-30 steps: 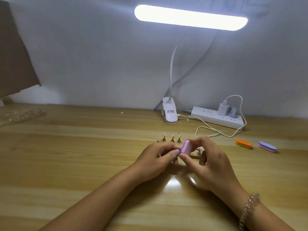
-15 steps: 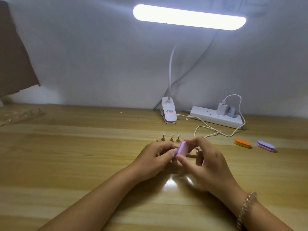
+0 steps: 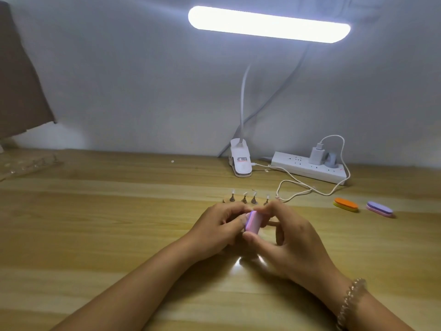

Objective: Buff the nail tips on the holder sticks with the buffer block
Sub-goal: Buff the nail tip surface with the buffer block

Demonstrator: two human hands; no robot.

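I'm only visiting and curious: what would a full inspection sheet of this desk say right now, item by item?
Surface: wooden table, lamp glare beside the hands.
Job's things: pink buffer block between the hands; four holder sticks with clear nail tips upright on a wooden stand behind them.
Clutter: orange buffer and purple buffer lying at right; clear plastic piece far left.
Grippers: right hand pinches the buffer block; left hand curled against it, what it holds is hidden.
Cables: white cable loops from the charger on the power strip to the lamp clip.
Surroundings: lit lamp bar overhead, pale wall, brown board at left.
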